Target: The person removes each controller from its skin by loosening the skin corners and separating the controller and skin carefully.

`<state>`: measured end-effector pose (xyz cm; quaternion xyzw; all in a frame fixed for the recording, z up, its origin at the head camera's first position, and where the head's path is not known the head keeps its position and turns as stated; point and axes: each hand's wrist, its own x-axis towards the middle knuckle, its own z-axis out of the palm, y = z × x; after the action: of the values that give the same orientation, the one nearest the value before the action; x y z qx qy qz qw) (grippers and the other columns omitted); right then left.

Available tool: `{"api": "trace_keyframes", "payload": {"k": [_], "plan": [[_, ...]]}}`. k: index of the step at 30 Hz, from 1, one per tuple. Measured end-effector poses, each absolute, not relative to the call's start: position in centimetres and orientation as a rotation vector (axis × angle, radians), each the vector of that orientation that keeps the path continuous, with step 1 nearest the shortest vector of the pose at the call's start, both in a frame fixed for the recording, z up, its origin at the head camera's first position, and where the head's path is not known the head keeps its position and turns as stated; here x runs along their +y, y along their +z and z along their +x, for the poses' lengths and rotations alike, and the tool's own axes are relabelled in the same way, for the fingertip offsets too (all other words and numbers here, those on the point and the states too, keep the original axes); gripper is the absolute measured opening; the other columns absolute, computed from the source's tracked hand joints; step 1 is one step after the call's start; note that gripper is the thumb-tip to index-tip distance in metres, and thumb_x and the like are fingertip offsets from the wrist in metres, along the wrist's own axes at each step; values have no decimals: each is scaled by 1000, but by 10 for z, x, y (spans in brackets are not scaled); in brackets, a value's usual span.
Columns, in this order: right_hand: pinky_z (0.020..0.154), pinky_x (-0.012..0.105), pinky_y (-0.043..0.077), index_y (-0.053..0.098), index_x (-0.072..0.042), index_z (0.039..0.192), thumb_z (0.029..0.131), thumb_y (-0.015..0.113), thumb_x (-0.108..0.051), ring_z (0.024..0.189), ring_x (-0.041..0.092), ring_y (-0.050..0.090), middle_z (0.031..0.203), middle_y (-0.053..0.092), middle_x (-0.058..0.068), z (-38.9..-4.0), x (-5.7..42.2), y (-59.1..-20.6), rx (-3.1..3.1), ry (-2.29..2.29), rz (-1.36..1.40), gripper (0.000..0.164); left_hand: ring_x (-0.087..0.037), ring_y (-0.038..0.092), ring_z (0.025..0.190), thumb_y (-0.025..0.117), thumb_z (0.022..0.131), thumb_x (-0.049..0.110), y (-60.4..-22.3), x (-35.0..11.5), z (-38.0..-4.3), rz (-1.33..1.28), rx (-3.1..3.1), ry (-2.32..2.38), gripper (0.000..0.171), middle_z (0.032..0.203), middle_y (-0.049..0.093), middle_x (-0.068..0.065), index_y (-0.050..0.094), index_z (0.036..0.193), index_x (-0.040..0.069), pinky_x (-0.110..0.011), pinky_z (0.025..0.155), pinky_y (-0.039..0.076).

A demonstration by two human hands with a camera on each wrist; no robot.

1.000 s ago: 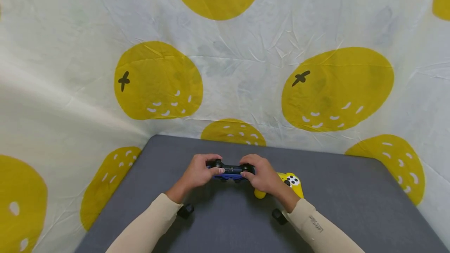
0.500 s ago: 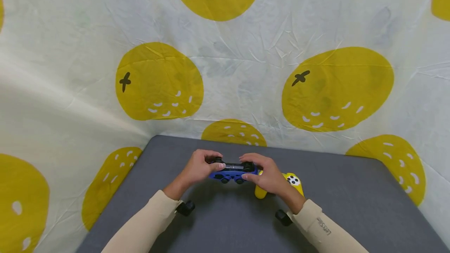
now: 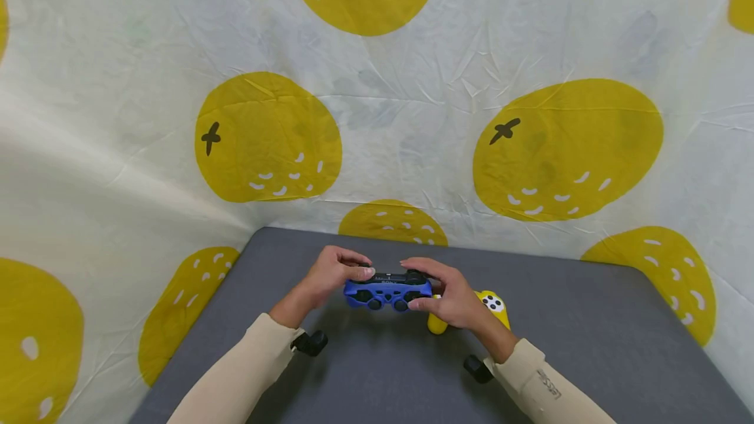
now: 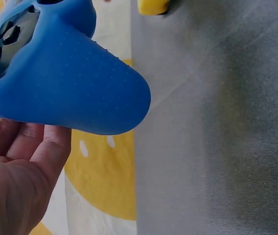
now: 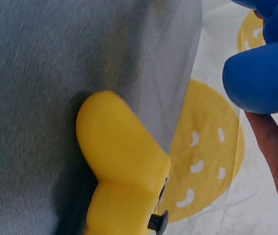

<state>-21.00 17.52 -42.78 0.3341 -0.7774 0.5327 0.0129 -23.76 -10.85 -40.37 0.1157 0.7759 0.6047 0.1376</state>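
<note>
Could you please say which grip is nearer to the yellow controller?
Right. In the head view, the right grip partly hides the yellow controller; the left grip is farther left, on the blue controller.

Left sleeve (image 3: pixel 232 368): beige, long. Right sleeve (image 3: pixel 518 364): beige, long, cuffed, with dark lettering (image 3: pixel 549 385) on the forearm. Left wrist unit (image 3: pixel 316 343) and right wrist unit (image 3: pixel 478 369): black, compact, rounded at the edges.

blue controller (image 3: pixel 387 291) | tilted over the last second | its face and thumbsticks (image 3: pixel 374 305) more exposed in head view
</note>
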Motion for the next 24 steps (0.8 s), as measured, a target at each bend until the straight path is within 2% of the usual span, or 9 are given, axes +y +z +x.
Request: {"api": "trace_keyframes", "payload": {"k": [2, 5, 9, 13, 17, 20, 22, 24], "plan": [[89, 29, 62, 62, -15, 143, 87, 83, -7, 124, 19, 62, 149, 59, 17, -210, 175, -427, -2427, 1673, 1028, 61, -26, 69, 117, 75, 96, 19, -403, -108, -239, 303, 2238, 1759, 32, 128, 73, -20, 76, 120, -2, -52, 105, 54], [99, 28, 58, 64, -15, 141, 88, 83, -8, 130, 21, 62, 146, 62, 15, -211, 176, -425, -2439, 1644, 1007, 57, -21, 69, 112, 77, 94, 22, -403, -107, -240, 249, 2227, 1775, 30, 119, 77, -13, 78, 115, 1, -53, 104, 53], [109, 21, 48, 66, -13, 138, 87, 83, -8, 130, 23, 63, 141, 67, 12, -211, 176, -420, -2450, 1661, 978, 54, -15, 71, 99, 76, 94, 23, -401, -105, -241, 210, 2180, 1821, 30, 115, 79, -11, 79, 115, 1, -42, 97, 58], [105, 18, 50, 65, -7, 138, 89, 82, -9, 123, 17, 67, 140, 67, 16, -211, 176, -415, -2447, 1782, 944, 53, -12, 73, 95, 75, 96, 24, -400, -105, -241, 198, 2119, 1878, 35, 119, 78, -13, 76, 121, -1, -34, 93, 60], [95, 23, 57, 62, -1, 139, 92, 79, -8, 111, 14, 70, 139, 64, 24, -212, 178, -413, -2434, 1918, 907, 51, -13, 72, 105, 75, 97, 27, -400, -109, -240, 214, 2081, 1895, 42, 126, 76, -10, 71, 131, 2, -41, 103, 56], [87, 27, 61, 60, 3, 140, 93, 76, -6, 103, 16, 71, 138, 62, 29, -213, 180, -414, -2417, 2033, 861, 50, -20, 69, 121, 76, 96, 25, -402, -114, -238, 317, 2056, 1896, 50, 140, 69, -9, 65, 141, 7, -46, 109, 53], [84, 29, 62, 58, 5, 141, 93, 75, -5, 100, 16, 71, 139, 60, 32, -214, 181, -414, -2411, 2096, 818, 52, -24, 65, 129, 80, 93, 22, -403, -117, -236, 435, 2049, 1885, 58, 149, 63, -10, 60, 147, 10, -39, 109, 54], [82, 31, 63, 55, 7, 142, 93, 75, -4, 98, 16, 72, 140, 59, 33, -216, 182, -414, -2408, 2161, 775, 54, -25, 63, 129, 84, 88, 15, -402, -120, -233, 536, 2046, 1869, 69, 154, 58, -11, 56, 151, 12, -32, 105, 56]]}}
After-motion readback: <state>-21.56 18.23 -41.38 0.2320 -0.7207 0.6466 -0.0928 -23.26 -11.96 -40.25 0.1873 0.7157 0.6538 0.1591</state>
